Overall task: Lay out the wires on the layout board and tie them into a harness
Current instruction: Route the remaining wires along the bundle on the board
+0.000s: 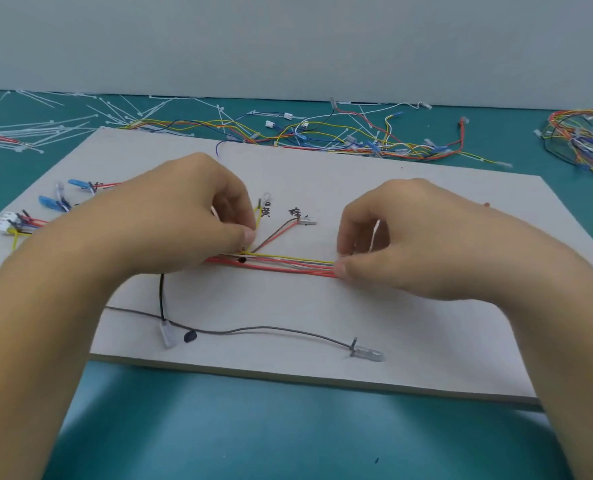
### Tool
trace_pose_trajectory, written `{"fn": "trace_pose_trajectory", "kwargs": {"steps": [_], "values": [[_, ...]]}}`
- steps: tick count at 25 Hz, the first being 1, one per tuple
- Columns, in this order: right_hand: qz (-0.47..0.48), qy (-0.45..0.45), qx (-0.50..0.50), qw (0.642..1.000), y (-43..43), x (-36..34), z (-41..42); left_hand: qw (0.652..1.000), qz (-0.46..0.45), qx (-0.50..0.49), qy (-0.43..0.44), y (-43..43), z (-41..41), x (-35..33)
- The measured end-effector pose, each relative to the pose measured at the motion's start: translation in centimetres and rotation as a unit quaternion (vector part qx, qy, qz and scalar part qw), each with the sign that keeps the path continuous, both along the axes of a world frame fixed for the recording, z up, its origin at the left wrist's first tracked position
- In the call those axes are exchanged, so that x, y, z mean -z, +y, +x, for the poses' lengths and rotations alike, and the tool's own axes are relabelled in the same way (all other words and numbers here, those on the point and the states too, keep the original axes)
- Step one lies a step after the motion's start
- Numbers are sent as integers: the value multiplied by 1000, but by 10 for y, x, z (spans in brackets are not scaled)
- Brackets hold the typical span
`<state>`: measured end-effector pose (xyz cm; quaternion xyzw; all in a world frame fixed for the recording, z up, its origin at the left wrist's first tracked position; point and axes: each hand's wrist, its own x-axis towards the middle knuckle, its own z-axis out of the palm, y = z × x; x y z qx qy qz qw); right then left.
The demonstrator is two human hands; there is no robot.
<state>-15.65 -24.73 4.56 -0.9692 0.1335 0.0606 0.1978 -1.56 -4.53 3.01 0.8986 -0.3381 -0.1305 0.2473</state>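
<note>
Item: layout board (357, 188), pale, flat on a teal table (288, 427), bearing a part-laid harness. Main run: wire bundle (288, 265) of red, yellow and grey strands, stretched straight across the middle of the board between both hands. Left hand (184, 216): fingers curled, thumb and fingertips pinching the bundle where a yellow branch (258, 220) and a brown-and-red branch (281, 226) split off toward their terminals beside handwritten marks, presumably to fix the breakout at that spot. Right hand (409, 237): thumb and forefinger pinching the bundle's other end, gathering the strands tight; a white strip (376, 230) shows inside the curled fingers (likely a cable tie, though it is too hidden to be sure). Held taut like this, the strands lie parallel and ready for binding. Near edge: a black wire (162, 296) and a long grey wire (271, 329) with clear-sleeved ends, lying loose. Left edge: white connector (9, 220) and blue terminals (50, 202). Behind the board: loose wires (340, 136) and spare cable ties (63, 123); far right, a coiled harness (582, 140).
</note>
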Motion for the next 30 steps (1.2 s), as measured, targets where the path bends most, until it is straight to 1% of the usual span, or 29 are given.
{"fn": "trace_pose_trajectory", "kwargs": {"steps": [3,6,8,12,14,18,21,24,30], "values": [[-18,3,-6,1000,-1,2,2,998,31,36,36,6,1,-5],[-5,9,-9,1000,-2,0,3,997,42,46,34,8,1,-8],[3,5,-3,1000,1,1,4,999,39,34,17,5,0,-7],[-54,-45,12,997,13,12,6,998,31,16,-44,-2,-3,0],[-57,-55,14,997,15,14,8,998,37,17,-57,-3,-3,1],[-55,-33,20,998,12,12,9,996,36,9,-75,-6,-6,5],[-85,-12,40,996,-1,4,4,996,5,25,-81,-22,-18,9],[-110,28,59,992,-18,-8,-1,996,-26,47,-77,-40,-34,15],[-136,84,47,986,-30,-14,-7,994,-66,59,-70,-47,-50,22]]}}
